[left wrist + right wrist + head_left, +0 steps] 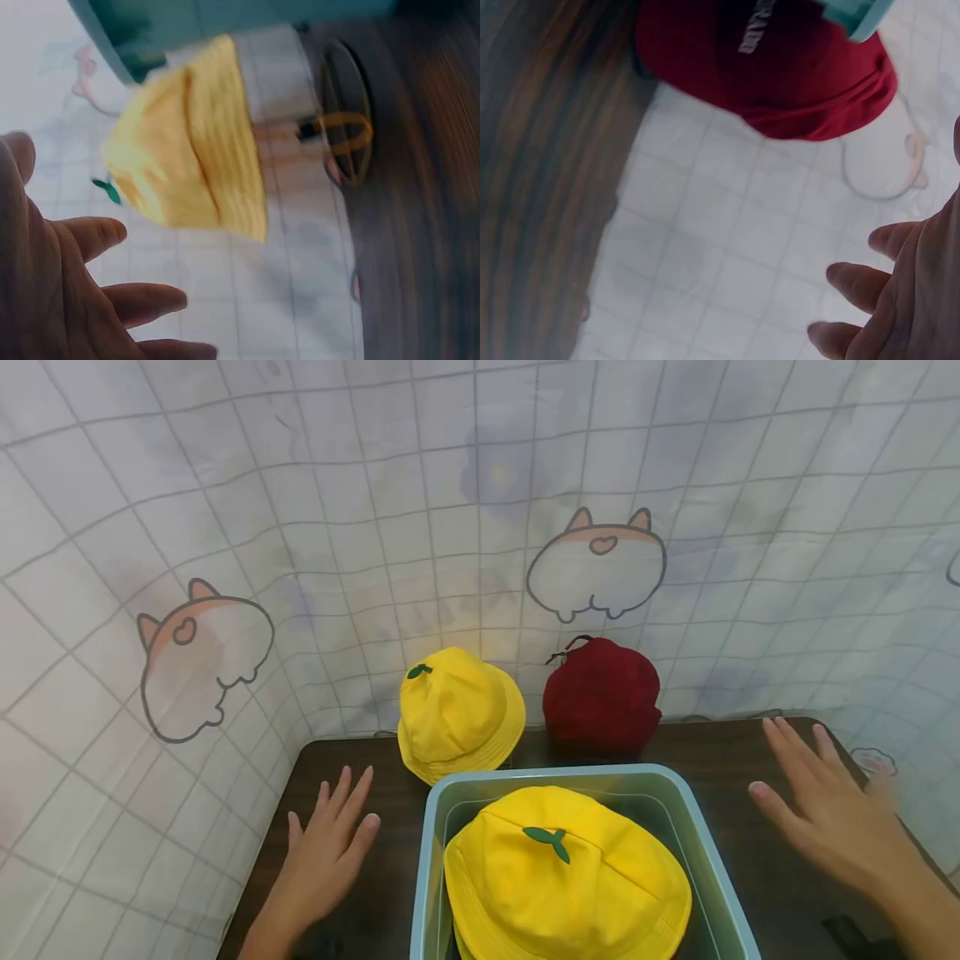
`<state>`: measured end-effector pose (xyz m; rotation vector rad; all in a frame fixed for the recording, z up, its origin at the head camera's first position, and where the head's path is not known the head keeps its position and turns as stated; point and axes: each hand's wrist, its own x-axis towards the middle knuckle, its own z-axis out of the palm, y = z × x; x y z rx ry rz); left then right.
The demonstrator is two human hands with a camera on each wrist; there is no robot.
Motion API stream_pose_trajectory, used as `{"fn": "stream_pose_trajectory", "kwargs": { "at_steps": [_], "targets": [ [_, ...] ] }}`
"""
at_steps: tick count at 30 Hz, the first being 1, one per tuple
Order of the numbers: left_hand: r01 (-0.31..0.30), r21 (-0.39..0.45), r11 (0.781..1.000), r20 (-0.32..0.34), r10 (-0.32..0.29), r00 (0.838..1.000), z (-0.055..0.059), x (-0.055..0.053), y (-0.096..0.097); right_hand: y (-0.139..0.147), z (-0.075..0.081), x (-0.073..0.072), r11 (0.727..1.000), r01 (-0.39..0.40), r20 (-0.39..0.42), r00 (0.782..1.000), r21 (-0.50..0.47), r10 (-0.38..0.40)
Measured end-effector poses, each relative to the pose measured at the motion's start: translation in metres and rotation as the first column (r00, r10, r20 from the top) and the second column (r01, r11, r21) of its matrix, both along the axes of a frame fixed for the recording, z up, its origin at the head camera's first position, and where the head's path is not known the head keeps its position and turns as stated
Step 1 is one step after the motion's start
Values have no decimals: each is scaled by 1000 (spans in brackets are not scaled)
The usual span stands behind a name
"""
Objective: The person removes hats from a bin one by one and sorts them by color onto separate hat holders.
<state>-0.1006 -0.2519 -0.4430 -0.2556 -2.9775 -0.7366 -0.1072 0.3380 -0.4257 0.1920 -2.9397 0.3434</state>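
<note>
A yellow bucket hat (566,877) with a green sprout lies in a light blue plastic bin (438,827). Behind the bin, a smaller yellow hat (453,710) sits raised on a stand, its metal ring base (365,97) visible in the left wrist view. Beside it is a dark red fabric item (600,697) with a thin strap on top; white lettering shows on it in the right wrist view, its exact kind unclear. My left hand (326,852) hovers left of the bin, fingers spread. To the bin's right, my right hand (832,810) is also spread, holding nothing.
A dark wood-grain table (720,752) carries everything. White grid-patterned cloth (450,485) with animal drawings hangs behind and along both sides. A small black object (847,935) lies under my right forearm.
</note>
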Motion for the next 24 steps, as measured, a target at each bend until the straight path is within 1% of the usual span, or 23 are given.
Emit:
{"fn": "stream_pose_trajectory", "kwargs": {
  "at_steps": [2, 4, 6, 9, 11, 13, 16, 18, 20, 24],
  "targets": [
    [25, 84, 996, -1, -25, 1000, 3, 4, 7, -7, 7, 3, 1000, -22, -1, 1000, -5, 22],
    [56, 163, 985, -9, -55, 998, 6, 8, 14, -14, 15, 5, 999, -49, -1, 999, -9, 49],
    [81, 219, 972, -23, -78, 997, 9, 12, 21, -22, 23, 8, 997, -83, -9, 997, -8, 83],
    [102, 280, 955, -59, -89, 994, 11, 17, 32, -35, 35, 12, 989, -147, -38, 988, 3, 147],
    [88, 319, 944, -57, -73, 996, 11, 21, 39, -46, 43, 14, 981, -194, -62, 979, 13, 194],
    [64, 365, 929, -36, -54, 998, 11, 24, 47, -59, 51, 16, 972, -236, -88, 968, 23, 237],
    [14, 445, 895, 51, -41, 998, 12, 29, 57, -77, 63, 17, 955, -295, -133, 946, 37, 297],
    [-26, 473, 880, 111, -30, 993, 12, 31, 64, -89, 70, 16, 942, -330, -149, 930, 65, 336],
    [-61, 483, 873, 159, -19, 987, 12, 33, 69, -100, 76, 17, 928, -358, -159, 915, 101, 371],
    [-93, 457, 885, 183, 9, 983, 12, 35, 77, -119, 86, 18, 896, -405, -176, 883, 185, 435]
  ]
}}
